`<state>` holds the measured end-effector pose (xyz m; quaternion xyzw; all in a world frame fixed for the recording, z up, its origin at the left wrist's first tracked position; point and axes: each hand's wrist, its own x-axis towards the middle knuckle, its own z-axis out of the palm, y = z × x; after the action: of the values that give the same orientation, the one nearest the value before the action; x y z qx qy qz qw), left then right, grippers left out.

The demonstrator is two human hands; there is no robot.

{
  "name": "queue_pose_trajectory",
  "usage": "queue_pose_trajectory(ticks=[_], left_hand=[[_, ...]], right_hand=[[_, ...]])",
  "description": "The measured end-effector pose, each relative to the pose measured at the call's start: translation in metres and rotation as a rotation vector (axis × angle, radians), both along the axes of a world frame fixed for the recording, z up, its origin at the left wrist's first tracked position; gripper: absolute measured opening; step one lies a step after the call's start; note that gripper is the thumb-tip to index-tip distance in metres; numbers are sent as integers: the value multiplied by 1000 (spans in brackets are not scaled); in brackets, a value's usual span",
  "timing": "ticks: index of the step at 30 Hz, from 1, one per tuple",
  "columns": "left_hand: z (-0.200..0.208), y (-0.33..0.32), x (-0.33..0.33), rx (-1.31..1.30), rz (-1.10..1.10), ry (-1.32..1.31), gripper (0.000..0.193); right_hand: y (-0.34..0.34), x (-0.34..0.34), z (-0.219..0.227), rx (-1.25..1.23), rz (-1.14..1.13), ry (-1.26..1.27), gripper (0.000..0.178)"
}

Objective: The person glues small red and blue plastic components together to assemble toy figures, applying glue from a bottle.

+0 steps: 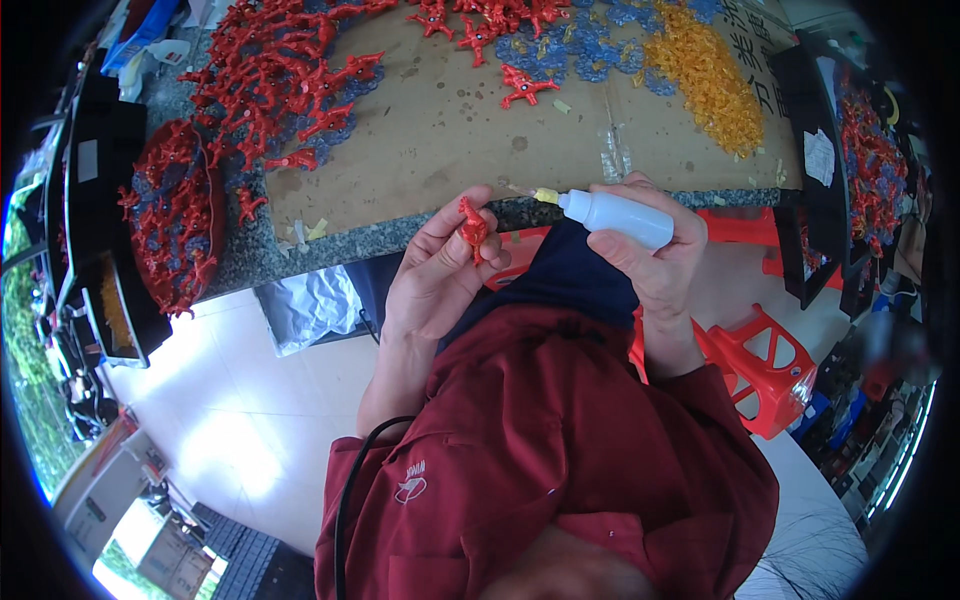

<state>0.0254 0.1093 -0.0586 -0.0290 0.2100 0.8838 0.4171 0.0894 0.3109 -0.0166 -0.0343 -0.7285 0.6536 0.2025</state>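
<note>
My left hand (430, 290) pinches a small red plastic toy figure (473, 230) between thumb and fingers, just in front of the table edge. My right hand (668, 262) is wrapped round a white squeeze bottle (630, 220) with a yellow collar and a thin needle tip. The bottle lies nearly level, its tip pointing left toward the figure; a gap stays between them. Beyond both hands, a cardboard sheet (450, 130) covers much of the tabletop, and a lone red figure (525, 86) rests on it.
Red figures mixed with clear blue pieces form a large heap (270, 70) at the far left. Blue pieces (570, 50) and a yellow pile (705, 80) lie at the back. A full red tray (215, 225) stands left, a filled dark bin (868, 170) right. Red stools (765, 370) stand below.
</note>
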Motion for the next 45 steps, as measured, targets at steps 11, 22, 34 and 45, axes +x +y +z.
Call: queue_pose_trajectory(ticks=[11,22,34,45], left_hand=[[4,0,0,31,48,51,25],[9,0,3,-104,67,1,20],[17,9,3,-140,14,22,18],[17,18,2,-136,-39,38,19]], right_hand=[[-2,-17,-11,-252,-62,-153,33],[-6,-53,-15,195,-133,-7,25],[57,-59,-9,842,-83,-115,12],[53,-48,-3,855,46,-215,20]])
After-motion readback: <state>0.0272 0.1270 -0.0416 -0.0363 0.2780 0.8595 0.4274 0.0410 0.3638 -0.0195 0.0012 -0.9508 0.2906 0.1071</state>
